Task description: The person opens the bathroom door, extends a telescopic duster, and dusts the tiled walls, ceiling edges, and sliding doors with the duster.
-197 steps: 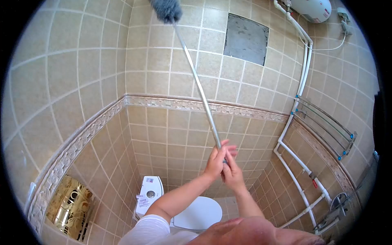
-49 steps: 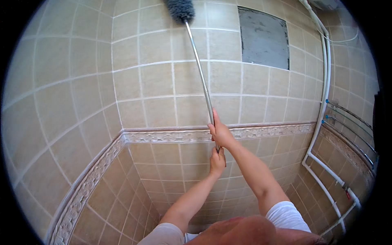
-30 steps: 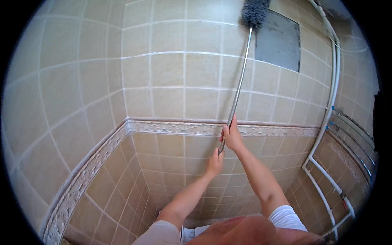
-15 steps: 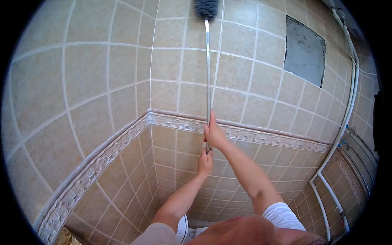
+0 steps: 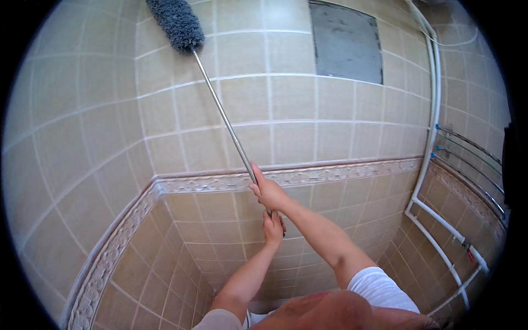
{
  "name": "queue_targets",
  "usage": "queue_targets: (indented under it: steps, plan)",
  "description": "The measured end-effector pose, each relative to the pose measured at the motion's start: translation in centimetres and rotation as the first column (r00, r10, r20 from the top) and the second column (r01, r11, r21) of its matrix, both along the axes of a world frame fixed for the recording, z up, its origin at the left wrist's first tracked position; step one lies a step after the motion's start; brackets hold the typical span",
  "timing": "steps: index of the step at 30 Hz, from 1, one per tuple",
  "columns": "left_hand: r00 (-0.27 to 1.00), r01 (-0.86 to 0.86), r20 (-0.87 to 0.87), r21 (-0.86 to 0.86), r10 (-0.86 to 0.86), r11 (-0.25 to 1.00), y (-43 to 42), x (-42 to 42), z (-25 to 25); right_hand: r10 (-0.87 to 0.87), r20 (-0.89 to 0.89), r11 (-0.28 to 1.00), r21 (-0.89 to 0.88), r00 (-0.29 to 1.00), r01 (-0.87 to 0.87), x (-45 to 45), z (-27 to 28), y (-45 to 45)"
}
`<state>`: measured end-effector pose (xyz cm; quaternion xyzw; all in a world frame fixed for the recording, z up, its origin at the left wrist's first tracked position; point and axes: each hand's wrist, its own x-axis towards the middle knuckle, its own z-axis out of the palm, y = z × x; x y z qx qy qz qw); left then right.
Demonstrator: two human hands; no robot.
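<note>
A long-handled duster (image 5: pixel 223 113) with a fluffy grey head and a metal pole slants up to the left across the tiled wall. Its head lies at the upper left, near the wall corner; whether it touches the tiles I cannot tell. My right hand (image 5: pixel 269 193) is closed around the pole, the index finger stretched along it. Just below, my left hand (image 5: pixel 273 227) grips the lower end of the handle, whose dark tip shows beside the fingers.
Beige tiles cover the walls, with a raised decorative border (image 5: pixel 330 175) running around at mid height. A grey panel (image 5: pixel 347 41) is set in the wall above. White pipes (image 5: pixel 433 110) run down the right side, near metal towel bars (image 5: pixel 473 168).
The duster has tilted to the left, its fluffy head moving from top centre towards the corner. Both hands keep their hold on the pole. My view has turned to the right.
</note>
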<state>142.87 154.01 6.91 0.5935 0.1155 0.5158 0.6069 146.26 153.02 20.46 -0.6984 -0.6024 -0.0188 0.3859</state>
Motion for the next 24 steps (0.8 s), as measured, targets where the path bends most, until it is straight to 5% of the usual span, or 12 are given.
queue_targets:
  steps: [16,18,24]
  plan:
    - [0.965,0.205,-0.200,0.170,-0.170,0.964,-15.0,18.2,-0.7,-0.228,-0.215,0.950,0.163,0.950,0.265,18.6,-0.8,-18.8]
    - [0.996,0.070,-0.074,0.371,-0.046,0.926,-16.6,20.7,-1.0,-0.219,-0.239,0.938,0.214,0.946,0.271,20.8,-1.0,-20.6]
    - [0.960,0.219,-0.231,0.286,-0.155,0.933,-22.3,25.3,2.3,-0.294,-0.269,0.886,0.282,0.917,0.367,25.7,0.9,-26.3]
